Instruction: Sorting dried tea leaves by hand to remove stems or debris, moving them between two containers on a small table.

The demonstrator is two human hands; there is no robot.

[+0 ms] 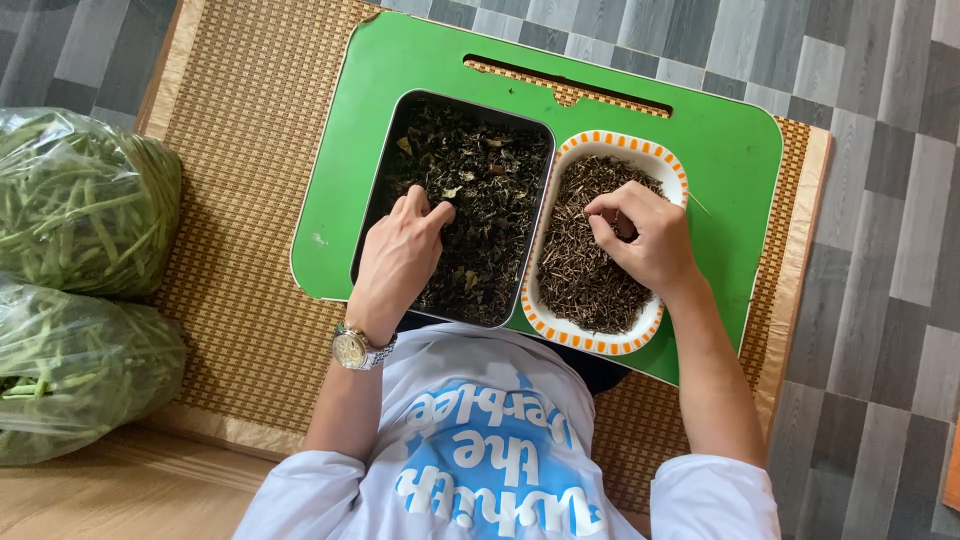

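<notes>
Two clear plastic bags of green beans (75,280) lie at the far left, one above the other, partly on a woven straw mat (245,140) that covers the grey plank floor (880,150). On the mat sits a green lap table (720,130) with a long slot near its far edge. Two containers stand on it side by side, touching. In the dark metal tray (378,190), filled with dried dark leaves (490,170), the left hand (400,255), a wristwatch (355,348) on its wrist, rests palm down, fingertips bent into the leaves; whether it pinches any I cannot tell. To its right, the white dish with an orange-dashed rim (600,343) holds thin brown dried stems (580,270). Over them the right hand (645,235) curls, thumb and fingers pinched together on a small bit of stem.
</notes>
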